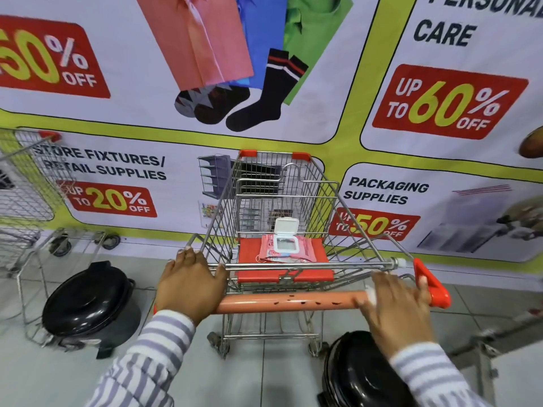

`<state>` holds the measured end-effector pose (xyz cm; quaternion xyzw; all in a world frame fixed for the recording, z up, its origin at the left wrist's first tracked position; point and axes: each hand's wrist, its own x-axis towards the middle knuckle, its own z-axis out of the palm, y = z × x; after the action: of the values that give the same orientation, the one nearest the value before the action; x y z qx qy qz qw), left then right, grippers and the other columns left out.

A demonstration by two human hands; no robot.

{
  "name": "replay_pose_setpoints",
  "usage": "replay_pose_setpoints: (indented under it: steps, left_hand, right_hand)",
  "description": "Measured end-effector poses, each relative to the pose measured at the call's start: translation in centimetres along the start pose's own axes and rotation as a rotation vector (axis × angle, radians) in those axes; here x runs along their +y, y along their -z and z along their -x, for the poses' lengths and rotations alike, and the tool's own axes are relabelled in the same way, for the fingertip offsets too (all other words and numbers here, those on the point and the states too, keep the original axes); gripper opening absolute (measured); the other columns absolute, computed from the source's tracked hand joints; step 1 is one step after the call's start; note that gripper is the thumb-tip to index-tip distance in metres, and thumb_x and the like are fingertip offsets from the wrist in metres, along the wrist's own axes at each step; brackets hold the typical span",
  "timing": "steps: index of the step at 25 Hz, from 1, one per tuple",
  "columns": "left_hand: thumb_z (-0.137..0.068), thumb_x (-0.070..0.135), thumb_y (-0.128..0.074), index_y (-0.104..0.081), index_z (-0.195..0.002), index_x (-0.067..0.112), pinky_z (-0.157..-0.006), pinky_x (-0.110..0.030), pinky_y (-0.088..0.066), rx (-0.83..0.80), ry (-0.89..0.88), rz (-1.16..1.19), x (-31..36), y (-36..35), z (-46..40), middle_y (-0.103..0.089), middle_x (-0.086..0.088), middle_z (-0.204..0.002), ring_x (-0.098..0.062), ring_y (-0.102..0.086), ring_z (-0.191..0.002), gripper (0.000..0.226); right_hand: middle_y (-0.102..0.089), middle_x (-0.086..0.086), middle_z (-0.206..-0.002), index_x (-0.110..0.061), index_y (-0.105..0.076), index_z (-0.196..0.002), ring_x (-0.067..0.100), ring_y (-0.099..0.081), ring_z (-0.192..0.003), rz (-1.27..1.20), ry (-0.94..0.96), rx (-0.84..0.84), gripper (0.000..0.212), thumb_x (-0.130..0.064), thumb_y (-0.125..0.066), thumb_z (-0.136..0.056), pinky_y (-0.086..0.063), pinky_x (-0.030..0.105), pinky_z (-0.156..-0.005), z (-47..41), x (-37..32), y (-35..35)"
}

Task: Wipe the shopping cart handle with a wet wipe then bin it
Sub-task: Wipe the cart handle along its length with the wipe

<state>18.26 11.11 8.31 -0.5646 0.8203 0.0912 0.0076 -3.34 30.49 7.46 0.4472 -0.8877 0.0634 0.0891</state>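
Wall behind is covered by a large printed sale banner (338, 121), white panels on yellow-green. Legible text: "50% OFF" top left; "PERSONAL CARE", top line cut off, over "UP TO 60% OFF"; "STORE FIXTURES/ RETAIL SUPPLIES" with "UP TO 20% OFF"; "PACKAGING SUPPLIES" with "UP TO 50% OFF". Printed shirts and socks fill the centre panel

Small chrome wire shopping cart with red corner caps (282, 201) stands nose to the banner. On its red fold-down seat (249, 251) lies a pink soft pack of wet wipes (305, 248), white flip lid standing open; print on the pack too small to read

Salmon-orange tubular cart handle (291, 301) runs across the near end, with a row of small dark marks along its middle

Left hand (191, 286), striped sleeve, rests palm-down over the handle's left end, fingers curled forward around the cart's upper wire rail, thumb lying along that rail

Right hand (396, 306) is blurred, palm down on the handle's right end beside the red end bracket (432, 283). Fingers bent over a white wet wipe (370, 295), pressing it to the tube; only a bit of wipe shows at the fingertips

Black domed-lid pedal bin (88, 306) on the floor left; a second glossy black bin (358, 374) below the right wrist. Second wire cart (26, 183) far left
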Motion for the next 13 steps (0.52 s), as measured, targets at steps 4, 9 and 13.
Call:
replay_pose_setpoints:
  steps: [4,9,13]
  left_hand:
    - [-0.094,0.043,-0.034,-0.049,-0.132,0.003,-0.114,-0.038,-0.027,0.004,-0.005,0.009,-0.1,0.0,-0.1,-0.041,-0.017,-0.148,-0.026,-0.034,-0.139,0.058]
    - [-0.094,0.044,-0.032,-0.051,-0.130,0.002,-0.113,-0.038,-0.031,-0.005,0.007,0.012,-0.3,0.2,0.0,-0.046,-0.017,-0.144,-0.027,-0.039,-0.135,0.059]
    - [-0.095,0.043,-0.032,-0.049,-0.133,0.001,-0.113,-0.038,-0.031,0.055,-0.002,0.080,-0.5,0.5,0.3,-0.043,-0.017,-0.147,-0.028,-0.037,-0.136,0.058]
  right_hand:
    - [-0.068,0.008,-0.119,-0.010,-0.060,-0.119,0.025,-0.056,-0.114,0.003,0.159,-0.125,0.087,-0.065,0.000,-0.087,-0.013,0.044,-0.107,2.5,-6.6,-2.2]
    - [-0.069,0.006,-0.103,-0.018,-0.065,-0.099,0.024,-0.061,-0.105,0.068,-0.088,-0.075,0.097,-0.074,0.011,-0.074,-0.007,0.050,-0.107,-0.3,-0.5,1.4]
    - [-0.068,0.006,-0.120,-0.013,-0.053,-0.120,0.023,-0.050,-0.120,0.009,0.216,-0.222,0.078,-0.062,-0.001,-0.089,-0.003,0.045,-0.112,2.2,-9.8,-1.6]
